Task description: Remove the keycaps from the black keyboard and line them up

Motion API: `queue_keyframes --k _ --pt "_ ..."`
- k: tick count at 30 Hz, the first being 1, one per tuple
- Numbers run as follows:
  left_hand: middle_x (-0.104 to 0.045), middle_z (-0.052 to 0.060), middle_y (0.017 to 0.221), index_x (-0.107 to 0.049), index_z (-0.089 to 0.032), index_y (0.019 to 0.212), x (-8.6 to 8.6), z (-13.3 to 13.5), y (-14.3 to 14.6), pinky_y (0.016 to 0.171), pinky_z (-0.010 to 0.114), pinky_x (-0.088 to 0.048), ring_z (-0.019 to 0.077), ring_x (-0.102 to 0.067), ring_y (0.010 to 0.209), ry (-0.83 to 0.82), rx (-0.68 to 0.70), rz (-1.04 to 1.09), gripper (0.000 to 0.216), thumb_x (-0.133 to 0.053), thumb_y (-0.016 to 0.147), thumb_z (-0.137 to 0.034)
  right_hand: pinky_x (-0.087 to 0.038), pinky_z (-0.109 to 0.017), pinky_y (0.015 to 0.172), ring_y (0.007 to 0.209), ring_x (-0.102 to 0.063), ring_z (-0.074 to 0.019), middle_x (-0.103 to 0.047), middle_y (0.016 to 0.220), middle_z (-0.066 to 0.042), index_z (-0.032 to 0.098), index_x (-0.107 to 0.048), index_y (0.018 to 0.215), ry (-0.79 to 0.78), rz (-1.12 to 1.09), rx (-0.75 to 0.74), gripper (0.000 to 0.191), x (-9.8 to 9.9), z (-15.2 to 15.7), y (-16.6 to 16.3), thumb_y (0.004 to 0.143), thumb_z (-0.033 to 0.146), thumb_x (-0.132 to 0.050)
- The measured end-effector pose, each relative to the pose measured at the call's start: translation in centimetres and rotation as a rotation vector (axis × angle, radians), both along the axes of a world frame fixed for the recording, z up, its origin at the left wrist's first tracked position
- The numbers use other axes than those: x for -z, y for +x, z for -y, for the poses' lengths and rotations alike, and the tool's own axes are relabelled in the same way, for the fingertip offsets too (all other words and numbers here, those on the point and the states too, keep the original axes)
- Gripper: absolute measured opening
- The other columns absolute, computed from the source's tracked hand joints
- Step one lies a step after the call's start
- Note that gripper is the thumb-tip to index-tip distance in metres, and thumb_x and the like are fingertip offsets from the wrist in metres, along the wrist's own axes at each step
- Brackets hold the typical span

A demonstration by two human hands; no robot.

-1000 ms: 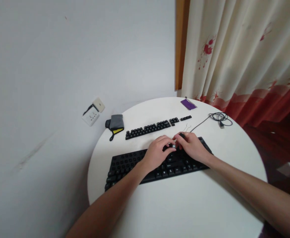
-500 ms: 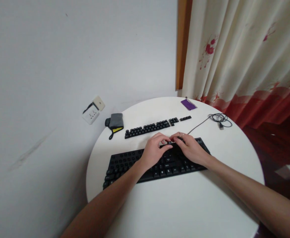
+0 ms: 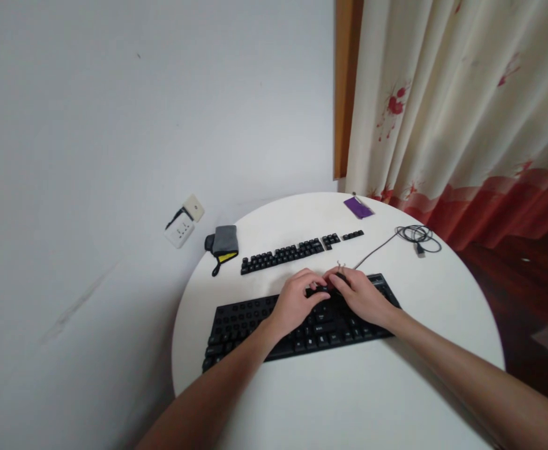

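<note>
A black keyboard (image 3: 248, 312) lies on the round white table (image 3: 320, 400), many key positions in its upper left bare of caps. Above its back edge, my left hand (image 3: 297, 297) pinches a small black keycap (image 3: 322, 289) between thumb and fingers. My right hand (image 3: 360, 297) is closed beside it, fingertips close to that keycap. Thin wire ends stick up from the right fingers, looking like a wire keycap puller (image 3: 341, 266); its rest is mostly hidden. Behind the keyboard, loose black keycaps (image 3: 283, 255) stand in rows.
A grey pouch with yellow lining (image 3: 225, 240) sits at the table's left edge by the wall socket (image 3: 180, 230). A purple packet (image 3: 358, 207) lies at the back. The keyboard's coiled cable (image 3: 417, 234) rests on the right, near the curtain (image 3: 423, 125).
The head view has tilted up a little, so everything sits lower in the picture. Both hands stay together over the keyboard's back edge, the keycap still in the left fingers.
</note>
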State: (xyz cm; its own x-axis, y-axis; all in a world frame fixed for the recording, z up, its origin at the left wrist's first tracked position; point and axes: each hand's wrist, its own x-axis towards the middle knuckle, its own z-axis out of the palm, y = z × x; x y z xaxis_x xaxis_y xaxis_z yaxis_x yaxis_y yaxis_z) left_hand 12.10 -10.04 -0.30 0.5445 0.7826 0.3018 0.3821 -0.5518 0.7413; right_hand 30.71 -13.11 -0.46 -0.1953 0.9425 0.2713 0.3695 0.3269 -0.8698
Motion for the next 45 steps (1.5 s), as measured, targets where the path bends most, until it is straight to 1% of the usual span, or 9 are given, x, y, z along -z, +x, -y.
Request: queue_keyframes --k 8,14,23,25,30,36,39,42,45 --pt "-0.062 0.001 0.086 -0.067 -0.019 0.092 0.3 0.0 0.2 0.063 0.025 -0.044 0.0144 -0.058 0.078 0.012 -0.009 -0.005 0.016 -0.074 0.077 -0.021 -0.045 -0.03 0.08 0.082 -0.062 -0.0184 -0.068 0.086 -0.004 0.018 -0.065 0.087 0.029 0.002 -0.006 0.027 -0.3 -0.2 0.0 0.097 0.028 -0.042" --pt "-0.063 0.002 0.087 -0.068 -0.019 0.092 0.0 -0.2 0.1 0.063 0.024 -0.044 0.0148 -0.058 0.079 0.047 -0.014 -0.003 0.015 -0.073 0.079 -0.021 -0.045 -0.029 0.079 0.081 -0.063 -0.0176 -0.068 0.084 -0.004 0.017 -0.066 0.092 0.032 0.016 0.019 0.026 -0.1 -0.3 0.3 0.096 0.026 -0.042" --pt "-0.063 0.001 0.085 -0.067 -0.02 0.091 0.5 -0.6 0.0 0.064 0.025 -0.045 0.0143 -0.058 0.077 0.108 -0.099 0.047 0.017 -0.074 0.077 -0.023 -0.044 -0.029 0.08 0.082 -0.062 -0.0168 -0.068 0.086 -0.003 0.018 -0.064 0.094 0.065 0.033 -0.025 0.021 -0.2 0.1 0.2 0.094 0.02 -0.043" --pt "-0.064 0.001 0.086 -0.067 -0.02 0.091 0.5 -0.6 0.0 0.064 0.025 -0.045 0.0144 -0.058 0.077 0.102 -0.116 0.067 0.018 -0.075 0.075 -0.024 -0.044 -0.029 0.078 0.082 -0.061 -0.017 -0.067 0.086 -0.003 0.018 -0.064 0.093 0.081 0.049 -0.013 0.018 -0.1 0.1 0.2 0.092 0.02 -0.047" --pt "-0.065 0.001 0.084 -0.065 -0.018 0.087 0.3 -0.3 0.2 0.06 0.023 -0.043 0.0147 -0.059 0.076 0.032 -0.114 0.125 0.02 -0.076 0.073 -0.027 -0.041 -0.026 0.064 0.066 -0.052 -0.0142 -0.06 0.073 0.001 0.018 -0.064 0.094 0.074 0.107 0.018 0.012 0.1 0.2 0.2 0.086 0.025 -0.057" --pt "-0.066 0.002 0.09 -0.064 -0.018 0.091 0.0 -0.4 0.1 0.06 0.023 -0.043 0.0148 -0.06 0.078 -0.037 -0.091 0.167 0.028 -0.08 0.069 -0.026 -0.039 -0.025 0.061 0.064 -0.05 -0.0132 -0.06 0.072 0.001 0.018 -0.065 0.087 0.1 0.138 0.034 0.011 -0.1 0.4 0.3 0.084 0.028 -0.061" --pt "-0.065 0.003 0.097 -0.064 -0.02 0.096 -0.2 -0.5 -0.1 0.06 0.023 -0.044 0.015 -0.059 0.08 0.019 -0.121 0.177 0.032 -0.08 0.068 -0.025 -0.04 -0.026 0.062 0.062 -0.051 -0.0138 -0.062 0.071 0.0 0.017 -0.068 0.09 0.132 0.181 0.159 0.017 -0.1 -1.2 1.8 0.082 0.031 -0.062" --pt "-0.066 0.002 0.091 -0.065 -0.019 0.091 -0.4 -0.5 -0.1 0.059 0.023 -0.043 0.014 -0.059 0.075 0.04 -0.143 0.14 0.018 -0.072 0.076 -0.026 -0.041 -0.027 0.064 0.064 -0.054 -0.0153 -0.065 0.073 -0.002 0.016 -0.072 0.089 0.129 0.285 0.318 0.02 0.3 -4.5 4.1 0.078 0.031 -0.065" --pt "-0.066 0.002 0.079 -0.067 -0.018 0.082 -0.4 -0.3 0.0 0.058 0.024 -0.044 0.0138 -0.058 0.07 0.035 -0.111 0.066 0.009 -0.062 0.084 -0.026 -0.042 -0.027 0.065 0.069 -0.06 -0.0177 -0.068 0.075 -0.005 0.015 -0.075 0.082 -0.024 0.458 0.36 0.015 1.2 -8.1 5.7 0.073 0.026 -0.069"
